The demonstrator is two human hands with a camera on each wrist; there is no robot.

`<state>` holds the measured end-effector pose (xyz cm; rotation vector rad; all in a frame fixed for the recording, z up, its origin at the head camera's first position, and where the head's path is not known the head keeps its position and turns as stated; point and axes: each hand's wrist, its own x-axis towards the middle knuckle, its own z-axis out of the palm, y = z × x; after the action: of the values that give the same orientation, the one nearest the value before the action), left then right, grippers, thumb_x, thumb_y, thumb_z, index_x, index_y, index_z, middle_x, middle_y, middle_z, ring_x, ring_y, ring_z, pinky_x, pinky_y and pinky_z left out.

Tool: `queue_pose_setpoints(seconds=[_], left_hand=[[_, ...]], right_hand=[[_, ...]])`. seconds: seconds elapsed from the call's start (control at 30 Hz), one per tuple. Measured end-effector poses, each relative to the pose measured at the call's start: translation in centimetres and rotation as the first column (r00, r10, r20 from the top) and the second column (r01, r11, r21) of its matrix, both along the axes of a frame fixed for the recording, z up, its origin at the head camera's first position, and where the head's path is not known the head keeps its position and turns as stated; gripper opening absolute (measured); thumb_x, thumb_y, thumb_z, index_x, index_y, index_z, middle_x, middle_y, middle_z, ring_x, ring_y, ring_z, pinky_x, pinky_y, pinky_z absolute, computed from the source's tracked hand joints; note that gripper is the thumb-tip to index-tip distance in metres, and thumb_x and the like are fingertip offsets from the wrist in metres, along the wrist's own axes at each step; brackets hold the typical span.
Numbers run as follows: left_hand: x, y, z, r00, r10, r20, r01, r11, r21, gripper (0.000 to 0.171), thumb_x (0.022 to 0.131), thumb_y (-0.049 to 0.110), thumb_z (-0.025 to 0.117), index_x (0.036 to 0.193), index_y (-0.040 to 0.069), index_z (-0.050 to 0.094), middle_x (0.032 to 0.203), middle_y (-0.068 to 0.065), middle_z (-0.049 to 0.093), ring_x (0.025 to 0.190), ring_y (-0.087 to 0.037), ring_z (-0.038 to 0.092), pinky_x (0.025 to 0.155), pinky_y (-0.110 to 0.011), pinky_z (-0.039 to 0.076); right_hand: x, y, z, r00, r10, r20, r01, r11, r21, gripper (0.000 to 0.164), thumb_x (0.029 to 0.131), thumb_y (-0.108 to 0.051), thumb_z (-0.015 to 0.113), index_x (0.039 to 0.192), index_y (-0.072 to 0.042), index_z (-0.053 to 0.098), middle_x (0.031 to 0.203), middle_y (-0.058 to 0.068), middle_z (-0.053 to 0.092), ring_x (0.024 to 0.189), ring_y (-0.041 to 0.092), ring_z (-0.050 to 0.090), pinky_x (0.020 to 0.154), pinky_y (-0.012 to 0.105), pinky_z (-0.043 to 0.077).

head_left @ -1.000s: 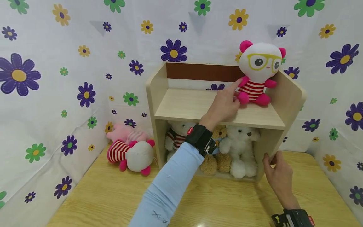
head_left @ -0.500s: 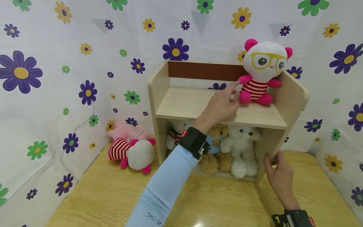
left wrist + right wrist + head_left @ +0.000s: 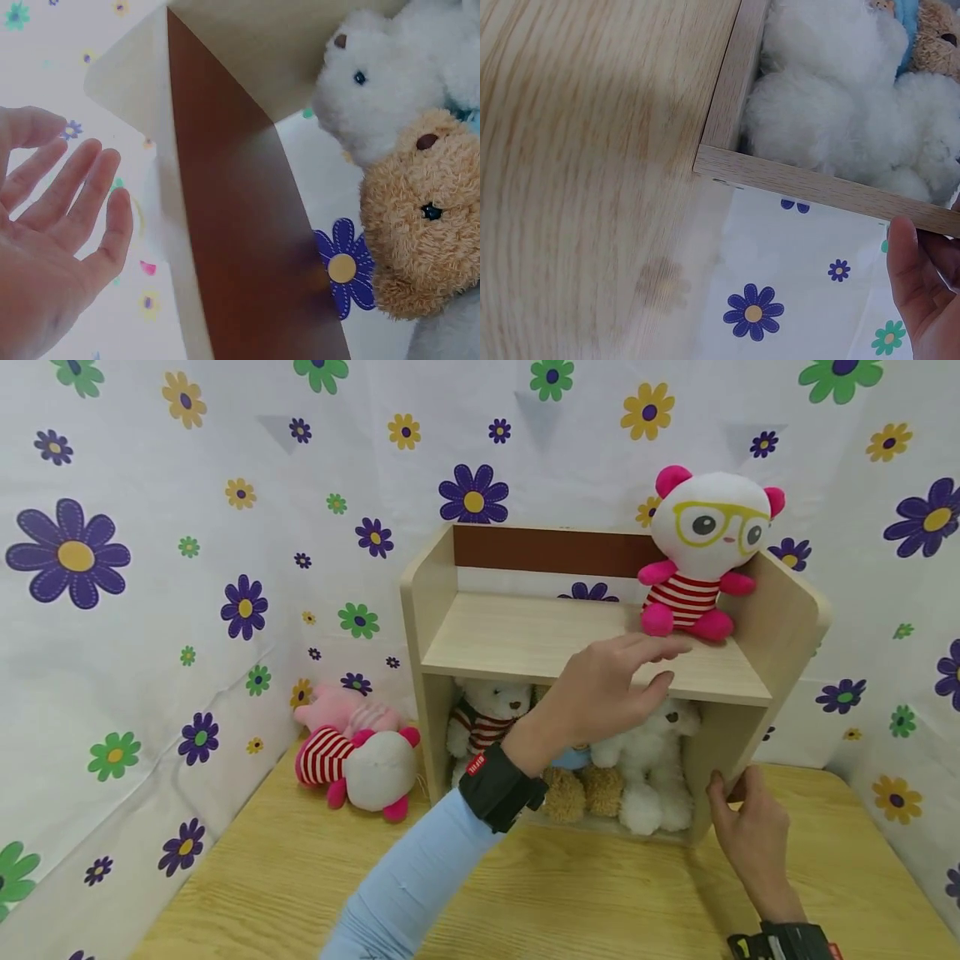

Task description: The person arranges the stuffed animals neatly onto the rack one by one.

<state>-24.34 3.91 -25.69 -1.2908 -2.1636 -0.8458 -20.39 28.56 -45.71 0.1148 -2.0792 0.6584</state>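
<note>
On the upper board of a small wooden shelf (image 3: 517,631), a panda plush (image 3: 688,597) with yellow glasses and a red-striped body sits upright at the right end. My left hand (image 3: 607,685) is in front of that board, just below the panda's feet, holding nothing. Its fingers are spread and relaxed in the left wrist view. My right hand (image 3: 753,835) holds the shelf's right side panel low down, thumb at the front edge. A white bear in a striped top (image 3: 491,731), a brown bear (image 3: 581,793) partly hidden by my left arm, and a fluffy white plush (image 3: 652,781) fill the lower compartment.
Left of the shelf, another red-striped plush (image 3: 375,770) lies on its side on the wooden table (image 3: 300,877). A pale pink plush (image 3: 348,708) lies behind it. A flower-patterned cloth (image 3: 150,652) covers the walls behind and beside the table.
My left hand has let go of the panda's arm and drawn down and toward me. The panda stays seated on the board. The right hand keeps its place on the panel.
</note>
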Motion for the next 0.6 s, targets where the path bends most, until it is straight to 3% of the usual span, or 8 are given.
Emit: queue_pose_setpoints(seconds=[0.07, 0.2, 0.27, 0.33, 0.6], left_hand=[[0.9, 0.0, -0.4, 0.999, -0.021, -0.03, 0.02, 1.0, -0.024, 0.037, 0.099, 0.016, 0.065, 0.136, 0.01, 0.065, 0.127, -0.004, 0.072, 0.092, -0.012, 0.068, 0.067, -0.016, 0.039], [2.3, 0.0, -1.5, 0.993, -0.059, -0.102, 0.051, 0.995, -0.084, 0.038, 0.099, 0.022, 0.067, 0.135, 0.012, 0.066, 0.128, -0.002, 0.072, 0.094, -0.01, 0.069, 0.083, -0.015, 0.046], [2.9, -0.1, -2.3, 0.989, -0.069, -0.132, 0.054, 0.992, -0.111, 0.038, 0.098, 0.025, 0.068, 0.134, 0.014, 0.067, 0.126, 0.0, 0.073, 0.112, -0.01, 0.069, 0.096, -0.017, 0.048], [3.4, -0.2, -3.0, 0.986, -0.074, -0.148, 0.054, 0.99, -0.134, 0.039, 0.097, 0.027, 0.07, 0.134, 0.016, 0.067, 0.124, 0.002, 0.073, 0.115, -0.01, 0.068, 0.1, -0.021, 0.049], [4.6, -1.6, -6.3, 0.985, -0.082, -0.155, 0.051, 0.98, -0.191, 0.042, 0.096, 0.032, 0.069, 0.136, 0.021, 0.066, 0.127, 0.004, 0.071, 0.116, -0.009, 0.066, 0.092, -0.025, 0.052]], right_hand=[[0.0, 0.0, 0.0, 1.0, 0.002, -0.012, -0.002, 1.0, 0.005, 0.012, 0.088, -0.002, 0.066, 0.087, 0.004, 0.055, 0.064, 0.019, 0.063, 0.052, 0.038, 0.06, 0.043, 0.023, 0.034], [0.0, 0.1, 0.0, 1.0, 0.001, -0.02, -0.001, 1.0, 0.004, 0.013, 0.088, -0.002, 0.066, 0.088, 0.004, 0.055, 0.064, 0.02, 0.063, 0.051, 0.038, 0.06, 0.043, 0.022, 0.033], [-0.1, 0.1, 0.0, 1.0, 0.002, -0.012, -0.002, 1.0, 0.001, 0.013, 0.088, -0.003, 0.066, 0.09, 0.005, 0.055, 0.065, 0.02, 0.064, 0.052, 0.038, 0.061, 0.043, 0.021, 0.033], [-0.1, 0.1, -0.2, 1.0, 0.002, -0.006, -0.002, 1.0, 0.006, 0.013, 0.088, -0.002, 0.066, 0.091, 0.005, 0.055, 0.065, 0.02, 0.064, 0.052, 0.038, 0.061, 0.043, 0.021, 0.033], [-0.2, 0.1, -0.4, 1.0, 0.011, -0.019, -0.011, 1.0, 0.017, 0.015, 0.087, -0.001, 0.067, 0.088, 0.005, 0.053, 0.064, 0.02, 0.063, 0.05, 0.039, 0.06, 0.041, 0.023, 0.032]])
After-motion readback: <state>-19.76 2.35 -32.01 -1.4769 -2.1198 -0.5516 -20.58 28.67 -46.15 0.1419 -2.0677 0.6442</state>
